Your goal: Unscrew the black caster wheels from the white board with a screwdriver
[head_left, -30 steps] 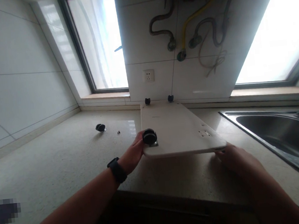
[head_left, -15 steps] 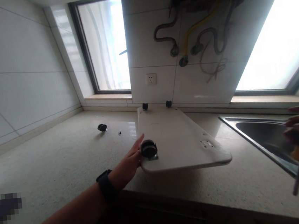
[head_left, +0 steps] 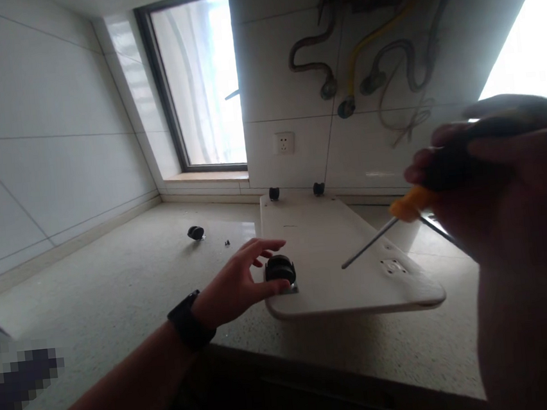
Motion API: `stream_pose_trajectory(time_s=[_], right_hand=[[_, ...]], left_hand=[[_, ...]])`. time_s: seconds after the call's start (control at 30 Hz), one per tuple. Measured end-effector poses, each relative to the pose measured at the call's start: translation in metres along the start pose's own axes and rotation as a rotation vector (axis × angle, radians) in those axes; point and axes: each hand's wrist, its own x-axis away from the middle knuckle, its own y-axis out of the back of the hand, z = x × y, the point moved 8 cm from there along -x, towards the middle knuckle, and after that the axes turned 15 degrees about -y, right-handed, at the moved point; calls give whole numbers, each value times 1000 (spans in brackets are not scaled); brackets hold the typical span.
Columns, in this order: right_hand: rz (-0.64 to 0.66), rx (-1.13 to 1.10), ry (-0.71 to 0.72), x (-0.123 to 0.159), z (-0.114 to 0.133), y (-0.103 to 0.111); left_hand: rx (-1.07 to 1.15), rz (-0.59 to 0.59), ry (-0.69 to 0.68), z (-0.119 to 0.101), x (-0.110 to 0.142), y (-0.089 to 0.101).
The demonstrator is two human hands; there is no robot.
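A white board lies on the countertop with its underside up. One black caster wheel stands at its near left corner on a metal plate. My left hand curves around that caster with fingers and thumb apart, the thumb by its base and the fingertips above it. My right hand, slightly blurred, is closed on a screwdriver with a dark and orange handle. Its shaft points down and left over the board. At the near right corner is a patch of screw holes with no caster on it.
Two casters stand at the board's far edge. A loose caster and small dark screws lie on the countertop to the left. My right arm mostly covers the sink. Pipes and a socket are on the wall.
My left hand has moved from the board's left edge to around the near caster. My right hand has swung left and up from over the sink, bringing the screwdriver above the board.
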Motion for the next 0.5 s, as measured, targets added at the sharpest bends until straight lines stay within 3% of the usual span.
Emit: stream_pose_trajectory(time_s=[0.07,0.2,0.5], right_hand=[[89,-133,-40,7,-5,-30],[239,-221,-96,17,-20,-68],[467,-136,-33,27,-35,-103]], left_hand=[[13,34,-30,2,-3,0],[31,67,-51,7,-5,6],[54,43,-85,8,-3,0]])
